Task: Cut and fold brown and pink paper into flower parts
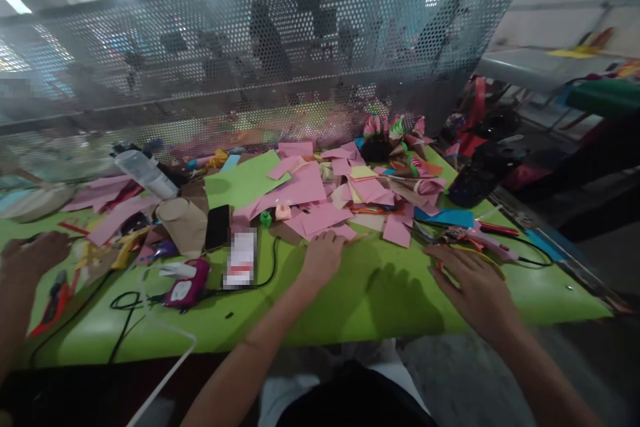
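Note:
My left hand (323,255) rests at the near edge of the pile of pink sheets (327,219), palm down, fingertips touching the front pieces. Something thin and pale pokes out beside its fingers, too small to name. My right hand (470,283) is spread low over the table at the right, fingers stretched out. Just beyond it lie a pink glue gun (493,243) with a black cable and scissors (425,233), partly among scraps. No object shows in its grasp. Small pink (283,211) and green (265,218) pieces sit left of the pile.
Another person's hand (37,253) works at the far left, near red-handled pliers (55,303). Two phones, a black one (217,227) and a lit one (241,259), lie beside a purple power adapter (187,285). A perforated metal screen (250,67) stands behind the green table (350,307).

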The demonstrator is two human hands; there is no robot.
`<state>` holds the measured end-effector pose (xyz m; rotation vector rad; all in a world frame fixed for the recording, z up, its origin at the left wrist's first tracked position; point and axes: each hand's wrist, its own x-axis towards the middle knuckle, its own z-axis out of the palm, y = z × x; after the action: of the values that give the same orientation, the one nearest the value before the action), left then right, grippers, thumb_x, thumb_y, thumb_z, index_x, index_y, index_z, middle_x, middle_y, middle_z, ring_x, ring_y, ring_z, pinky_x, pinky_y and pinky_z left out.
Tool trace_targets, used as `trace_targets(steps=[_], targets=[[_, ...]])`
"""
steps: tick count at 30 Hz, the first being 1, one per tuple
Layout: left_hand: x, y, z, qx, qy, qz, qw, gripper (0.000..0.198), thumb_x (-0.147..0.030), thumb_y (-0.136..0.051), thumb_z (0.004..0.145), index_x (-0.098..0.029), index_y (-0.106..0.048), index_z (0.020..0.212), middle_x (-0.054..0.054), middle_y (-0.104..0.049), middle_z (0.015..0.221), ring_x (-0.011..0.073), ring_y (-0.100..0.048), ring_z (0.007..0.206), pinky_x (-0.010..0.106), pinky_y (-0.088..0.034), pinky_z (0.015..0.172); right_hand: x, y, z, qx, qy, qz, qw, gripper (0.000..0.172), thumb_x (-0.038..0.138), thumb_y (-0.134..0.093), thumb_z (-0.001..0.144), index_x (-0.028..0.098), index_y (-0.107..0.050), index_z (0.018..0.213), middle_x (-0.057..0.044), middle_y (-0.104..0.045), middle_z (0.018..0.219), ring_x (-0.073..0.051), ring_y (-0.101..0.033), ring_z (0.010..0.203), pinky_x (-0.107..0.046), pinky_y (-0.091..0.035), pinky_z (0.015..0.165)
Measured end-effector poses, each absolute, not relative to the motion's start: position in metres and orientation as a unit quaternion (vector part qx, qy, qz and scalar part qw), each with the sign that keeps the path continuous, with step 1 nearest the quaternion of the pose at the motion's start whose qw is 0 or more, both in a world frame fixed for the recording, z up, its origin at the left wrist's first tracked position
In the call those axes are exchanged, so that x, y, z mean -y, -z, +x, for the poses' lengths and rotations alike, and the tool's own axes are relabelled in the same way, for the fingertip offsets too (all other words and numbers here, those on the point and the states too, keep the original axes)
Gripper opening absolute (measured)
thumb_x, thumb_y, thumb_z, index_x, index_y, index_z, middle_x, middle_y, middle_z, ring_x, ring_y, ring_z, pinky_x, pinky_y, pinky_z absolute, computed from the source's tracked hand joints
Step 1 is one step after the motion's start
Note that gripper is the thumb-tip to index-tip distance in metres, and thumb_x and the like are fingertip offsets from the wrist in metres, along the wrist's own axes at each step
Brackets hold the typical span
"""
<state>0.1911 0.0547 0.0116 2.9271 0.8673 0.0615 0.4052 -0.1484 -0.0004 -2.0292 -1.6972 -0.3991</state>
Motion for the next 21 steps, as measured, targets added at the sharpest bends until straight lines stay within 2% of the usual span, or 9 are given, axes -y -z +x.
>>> trace_targets(steps=[4,7,11,14,16,19,21], targets=[[-0.042,-0.012,0.193,-0.227,-0.026,0.972,0.058,0.024,-0.013,-0.047,0.095,-0.018,-0.061,0.114,0.008,-0.066,0.103,0.0221,-0.061,0.101,0.036,-0.048,0.088,0.098,-0.006,0.369,0.696,0.077,-0.682,0.211,0.035,0.020,-0.047,0.095,0.024,-0.061,0.127,-0.007,-0.070,0.124,-0.024,-0.063,0.110,-0.040,-0.047,0.093],[-0.041,-0.012,0.189,-0.216,-0.030,0.974,0.067,0.023,-0.013,-0.048,0.094,-0.019,-0.063,0.111,0.007,-0.067,0.102,0.0213,-0.061,0.101,0.035,-0.048,0.088,0.072,-0.003,0.351,0.706,0.039,-0.692,0.142,0.034,0.010,-0.050,0.089,0.022,-0.066,0.116,-0.007,-0.073,0.110,-0.024,-0.063,0.100,-0.037,-0.046,0.083],[-0.059,-0.013,0.174,-0.245,-0.043,0.966,0.073,0.024,-0.020,-0.048,0.097,-0.023,-0.062,0.117,0.005,-0.066,0.119,0.0208,-0.059,0.113,0.036,-0.046,0.095,0.060,0.002,0.353,0.697,0.041,-0.711,0.084,0.020,0.014,-0.052,0.091,0.021,-0.070,0.097,-0.007,-0.072,0.094,-0.023,-0.062,0.092,-0.034,-0.042,0.077],[-0.079,-0.011,0.164,-0.305,-0.058,0.949,0.061,0.038,-0.021,-0.045,0.098,-0.023,-0.051,0.136,0.009,-0.056,0.140,0.0263,-0.047,0.131,0.048,-0.038,0.107,0.061,0.002,0.370,0.661,0.077,-0.744,0.067,0.020,0.015,-0.050,0.093,0.020,-0.070,0.093,-0.007,-0.072,0.090,-0.023,-0.062,0.090,-0.034,-0.040,0.078],[-0.089,-0.007,0.160,-0.335,-0.060,0.939,0.055,0.042,-0.024,-0.045,0.098,-0.023,-0.047,0.140,0.011,-0.051,0.146,0.0292,-0.044,0.135,0.054,-0.035,0.109,0.062,0.001,0.384,0.622,0.107,-0.774,0.056,0.020,0.015,-0.050,0.093,0.019,-0.070,0.091,-0.010,-0.072,0.089,-0.025,-0.062,0.089,-0.035,-0.040,0.076],[-0.096,-0.004,0.158,-0.356,-0.059,0.931,0.049,0.040,-0.030,-0.046,0.099,-0.026,-0.050,0.138,0.010,-0.053,0.144,0.0300,-0.049,0.131,0.057,-0.034,0.109,0.060,-0.001,0.394,0.573,0.144,-0.805,0.063,0.021,0.019,-0.049,0.093,0.017,-0.069,0.098,-0.013,-0.073,0.097,-0.029,-0.063,0.090,-0.037,-0.042,0.073],[-0.096,-0.003,0.157,-0.362,-0.057,0.929,0.046,0.039,-0.033,-0.048,0.098,-0.026,-0.051,0.137,0.010,-0.057,0.140,0.0300,-0.053,0.125,0.058,-0.033,0.109,0.055,0.000,0.390,0.583,0.141,-0.795,0.087,0.025,0.019,-0.049,0.092,0.017,-0.068,0.109,-0.013,-0.073,0.108,-0.030,-0.063,0.098,-0.039,-0.045,0.078]])
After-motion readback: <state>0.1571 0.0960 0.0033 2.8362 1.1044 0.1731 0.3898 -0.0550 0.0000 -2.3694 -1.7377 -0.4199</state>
